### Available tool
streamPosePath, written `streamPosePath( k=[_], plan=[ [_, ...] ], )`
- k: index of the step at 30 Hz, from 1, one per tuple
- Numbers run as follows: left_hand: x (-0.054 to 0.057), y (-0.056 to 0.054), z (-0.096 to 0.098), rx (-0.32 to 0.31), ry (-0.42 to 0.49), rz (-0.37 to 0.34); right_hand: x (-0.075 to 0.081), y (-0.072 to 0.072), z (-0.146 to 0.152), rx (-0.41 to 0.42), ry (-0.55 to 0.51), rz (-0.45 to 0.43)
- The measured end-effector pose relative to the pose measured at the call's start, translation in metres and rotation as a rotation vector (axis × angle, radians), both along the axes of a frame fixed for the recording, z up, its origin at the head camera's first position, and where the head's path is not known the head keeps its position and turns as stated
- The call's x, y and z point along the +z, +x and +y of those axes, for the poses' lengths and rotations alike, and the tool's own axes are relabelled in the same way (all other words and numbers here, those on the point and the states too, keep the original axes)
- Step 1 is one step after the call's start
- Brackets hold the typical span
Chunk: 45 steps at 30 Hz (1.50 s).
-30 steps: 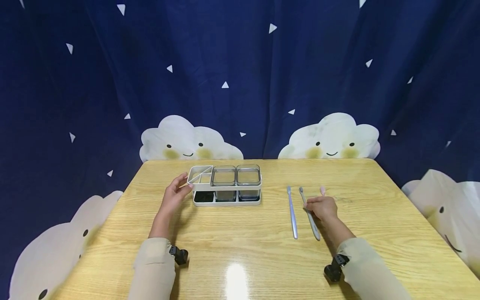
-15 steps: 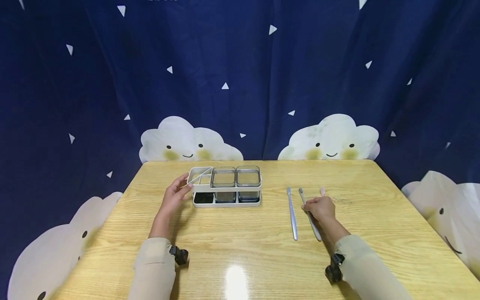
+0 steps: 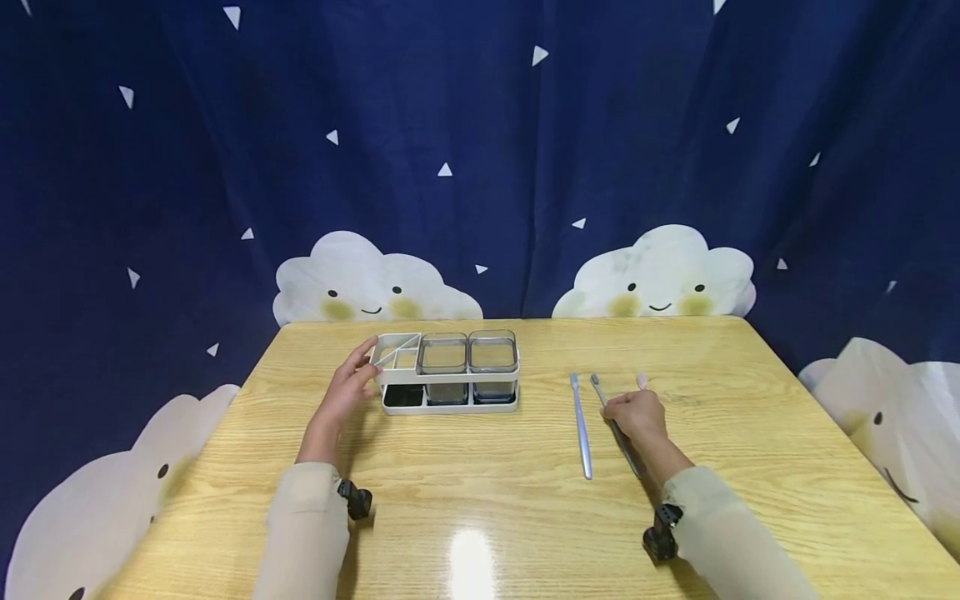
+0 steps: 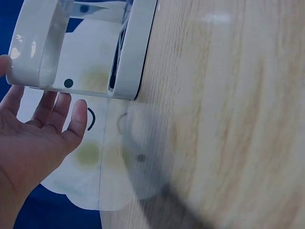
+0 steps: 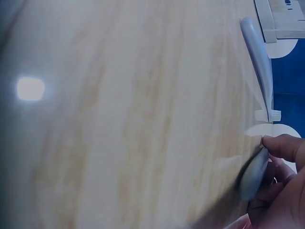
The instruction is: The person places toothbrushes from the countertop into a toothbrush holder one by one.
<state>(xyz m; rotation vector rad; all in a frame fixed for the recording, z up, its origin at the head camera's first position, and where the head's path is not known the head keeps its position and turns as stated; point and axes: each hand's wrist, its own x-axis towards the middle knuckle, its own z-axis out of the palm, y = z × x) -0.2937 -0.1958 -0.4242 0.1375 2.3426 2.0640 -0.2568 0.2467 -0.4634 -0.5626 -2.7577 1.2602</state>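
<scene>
A white toothbrush rack (image 3: 450,408) stands upright at the left back of the table. Two clear cups (image 3: 444,354) sit in its middle and right openings; the left section is divided by thin bars. My left hand (image 3: 347,390) rests against the rack's left end, its fingers (image 4: 78,119) fairly straight. On the right, my right hand (image 3: 637,417) pinches a grey toothbrush (image 3: 627,448) at mid-handle, bristle end pointing away. Its handle (image 5: 255,176) casts a shadow in the right wrist view. Just left of it lies a blue toothbrush (image 3: 581,433). Behind my right hand, only a pink toothbrush's head (image 3: 641,381) shows.
The wooden table (image 3: 465,492) ends at a dark blue curtain (image 3: 480,125) printed with white clouds. A bright glare spot lies on the table's front middle. Small black cameras are strapped to both wrists.
My right hand has shifted slightly left and pinches the grey toothbrush, which has moved a little left with it. My left hand stays at the rack. The head view has shifted slightly.
</scene>
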Motion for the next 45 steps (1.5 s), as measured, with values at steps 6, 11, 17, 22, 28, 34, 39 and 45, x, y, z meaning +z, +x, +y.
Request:
streamPosePath(
  k=[6, 11, 17, 22, 28, 34, 39, 45],
  plan=[
    [-0.001, 0.001, -0.004, 0.04, -0.028, 0.023, 0.002, 0.002, 0.0, 0.016, 0.006, 0.003],
    [-0.001, 0.004, -0.006, 0.056, -0.02, 0.014, 0.002, 0.004, 0.0, 0.005, -0.025, 0.028],
    [0.018, 0.015, 0.001, 0.019, -0.048, 0.003, 0.005, 0.007, 0.005, -0.007, -0.147, 0.044],
    [0.034, 0.026, 0.005, -0.004, -0.131, -0.001, 0.021, 0.013, 0.009, -0.002, -0.278, 0.051],
    [0.021, 0.013, -0.004, -0.009, -0.165, 0.0, 0.048, 0.016, 0.006, -0.018, -0.401, 0.118],
    [0.006, 0.004, -0.007, 0.034, -0.198, 0.036, 0.064, 0.019, 0.003, -0.005, -0.451, 0.144],
    [0.005, 0.004, -0.006, 0.053, -0.223, 0.043, 0.073, 0.022, 0.0, 0.003, -0.459, 0.147],
    [0.008, 0.005, -0.003, 0.059, -0.249, 0.054, 0.083, 0.026, -0.002, 0.016, -0.425, 0.134]
  ],
)
